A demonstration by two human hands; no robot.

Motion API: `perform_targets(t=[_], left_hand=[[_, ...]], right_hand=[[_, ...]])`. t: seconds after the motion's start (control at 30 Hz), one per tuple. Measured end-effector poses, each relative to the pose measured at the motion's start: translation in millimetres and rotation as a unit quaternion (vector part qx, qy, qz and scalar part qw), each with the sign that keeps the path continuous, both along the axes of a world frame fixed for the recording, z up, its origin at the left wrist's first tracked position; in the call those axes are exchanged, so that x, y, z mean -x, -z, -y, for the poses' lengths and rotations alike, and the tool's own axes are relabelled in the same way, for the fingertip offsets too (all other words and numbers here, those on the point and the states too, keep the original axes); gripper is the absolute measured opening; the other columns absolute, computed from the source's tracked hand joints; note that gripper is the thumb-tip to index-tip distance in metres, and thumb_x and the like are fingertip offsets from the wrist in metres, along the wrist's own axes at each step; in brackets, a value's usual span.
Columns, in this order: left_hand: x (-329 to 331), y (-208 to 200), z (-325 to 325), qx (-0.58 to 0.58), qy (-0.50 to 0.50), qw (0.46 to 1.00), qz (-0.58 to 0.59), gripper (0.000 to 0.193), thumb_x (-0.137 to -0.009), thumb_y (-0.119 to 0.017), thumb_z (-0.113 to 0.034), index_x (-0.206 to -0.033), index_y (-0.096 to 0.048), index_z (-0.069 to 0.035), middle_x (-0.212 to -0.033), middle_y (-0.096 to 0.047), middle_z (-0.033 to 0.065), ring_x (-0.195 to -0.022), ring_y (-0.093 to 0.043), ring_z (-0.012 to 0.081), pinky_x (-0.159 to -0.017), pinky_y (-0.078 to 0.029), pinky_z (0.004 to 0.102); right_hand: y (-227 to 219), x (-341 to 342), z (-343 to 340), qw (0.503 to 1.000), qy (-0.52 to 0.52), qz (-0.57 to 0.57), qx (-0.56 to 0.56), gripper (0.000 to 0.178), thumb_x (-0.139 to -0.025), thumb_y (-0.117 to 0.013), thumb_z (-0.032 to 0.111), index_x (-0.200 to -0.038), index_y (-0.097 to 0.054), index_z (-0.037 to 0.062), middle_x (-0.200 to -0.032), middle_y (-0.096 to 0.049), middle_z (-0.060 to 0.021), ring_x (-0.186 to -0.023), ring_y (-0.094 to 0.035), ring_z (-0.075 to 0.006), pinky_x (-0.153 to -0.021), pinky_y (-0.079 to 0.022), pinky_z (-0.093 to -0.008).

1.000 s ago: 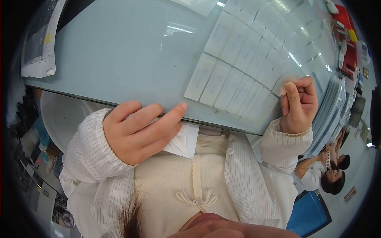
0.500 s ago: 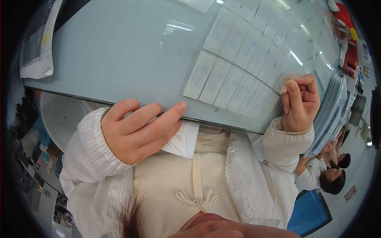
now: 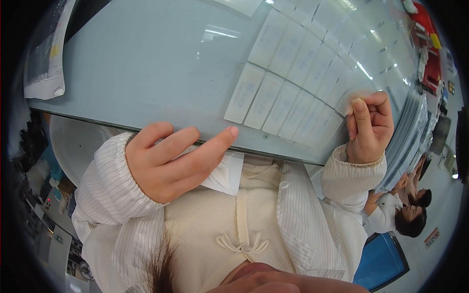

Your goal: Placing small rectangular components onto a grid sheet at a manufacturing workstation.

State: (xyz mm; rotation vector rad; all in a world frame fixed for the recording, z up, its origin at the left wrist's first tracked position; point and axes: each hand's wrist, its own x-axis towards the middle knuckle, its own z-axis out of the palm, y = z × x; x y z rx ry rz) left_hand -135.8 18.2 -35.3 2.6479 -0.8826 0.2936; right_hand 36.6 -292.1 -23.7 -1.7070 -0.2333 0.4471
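Observation:
My left hand (image 3: 176, 161) is over the near edge of the glass-topped table, the middle finger stretched to the right and the outer fingers bent. Beneath its fingers hangs a folded white paper (image 3: 229, 173), seemingly held against the hidden thumb. At the right, my right hand (image 3: 371, 122) pinches thumb against index finger on a small, blurry translucent film piece (image 3: 349, 100), whose outline is hard to make out. Beside it lie rows of whitish, translucent rectangular labels (image 3: 266, 100) with faint bluish marks, flat on the table.
The glass tabletop (image 3: 146, 63) spans the far side. A white printed package (image 3: 49, 73) lies at far left. Flat sheets are stacked (image 3: 405, 141) beyond my right wrist. A white round bin (image 3: 78, 146) stands below left. Two people (image 3: 405, 215) sit at far right.
My left middle finger has lifted slightly and reaches a little further right. The white paper under it has shifted slightly. My right hand stays almost still.

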Motion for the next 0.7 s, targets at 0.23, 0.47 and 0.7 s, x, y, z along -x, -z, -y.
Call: perform_targets(t=[0.23, 0.47, 0.7], left_hand=[[-5, -10, 4, -0.002, -0.028, 0.998, -0.052, 0.025, -0.07, -0.069, -0.012, -0.095, -0.068, -0.009, -0.131, -0.068, 0.0111, -0.082, -0.052, 0.0192, -0.069, -0.043, 0.0277], [-8, -18, 3, 0.034, -0.038, 0.993, -0.11, 0.025, -0.062, -0.068, -0.005, -0.086, -0.067, -0.002, -0.13, -0.068, 0.0131, -0.081, -0.05, 0.023, -0.068, -0.048, 0.0293], [-13, -29, 0, 0.081, -0.041, 0.981, -0.174, 0.031, -0.057, -0.066, 0.005, -0.087, -0.067, 0.0, -0.129, -0.068, 0.0136, -0.081, -0.05, 0.0265, -0.065, -0.049, 0.0302]], right_hand=[[0, 2, -3, 1.0, 0.006, -0.001, 0.003, 0.009, -0.098, -0.062, -0.001, -0.1, -0.054, 0.0018, -0.084, -0.066, -0.0099, -0.05, -0.042, -0.0043, -0.046, -0.032, -0.0175], [-1, 4, -3, 1.0, 0.023, 0.004, 0.018, 0.01, -0.097, -0.064, -0.002, -0.099, -0.055, 0.0016, -0.083, -0.067, -0.0095, -0.05, -0.043, -0.0036, -0.046, -0.032, -0.0169], [-3, 4, -6, 0.999, 0.03, -0.004, 0.031, 0.01, -0.096, -0.065, -0.001, -0.099, -0.055, 0.001, -0.082, -0.067, -0.0091, -0.048, -0.043, -0.0034, -0.045, -0.032, -0.017]])
